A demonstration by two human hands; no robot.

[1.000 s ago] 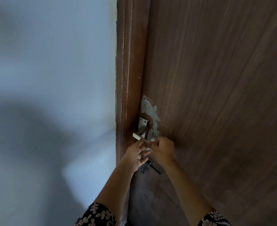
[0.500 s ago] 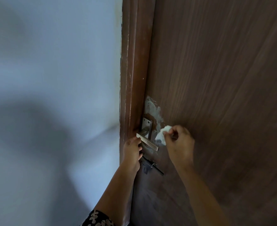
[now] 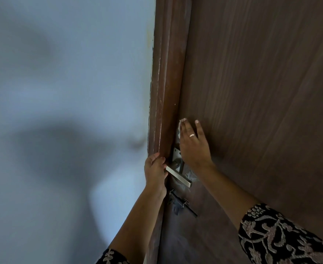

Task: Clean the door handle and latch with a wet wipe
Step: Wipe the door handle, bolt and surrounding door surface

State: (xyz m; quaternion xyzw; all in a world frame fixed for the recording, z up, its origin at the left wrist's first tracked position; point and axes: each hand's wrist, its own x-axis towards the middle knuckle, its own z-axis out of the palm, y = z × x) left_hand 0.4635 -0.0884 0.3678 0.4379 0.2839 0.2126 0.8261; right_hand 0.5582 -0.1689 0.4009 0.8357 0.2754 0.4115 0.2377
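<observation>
A silver lever door handle [image 3: 178,176] juts from a metal plate [image 3: 176,153] on a brown wooden door [image 3: 261,92]. Below the handle sits a dark sliding latch [image 3: 181,203]. My left hand [image 3: 155,171] grips the frame-side end of the handle. Just above the plate, my right hand [image 3: 193,145] lies flat against the door with fingers stretched, pressing a white wet wipe [image 3: 179,130] to the wood. Only an edge of the wipe shows past the fingers. A ring is on one finger.
A reddish-brown door frame [image 3: 164,92] runs up left of the door. A pale blue wall [image 3: 61,92] with soft shadows fills the left half. White smears mark the door near the handle's free end [image 3: 190,175]. Patterned sleeves show at the bottom.
My right hand has gone up and to the left with the wipe, from beside the handle to the door above the plate. My left hand stays on the handle's end.
</observation>
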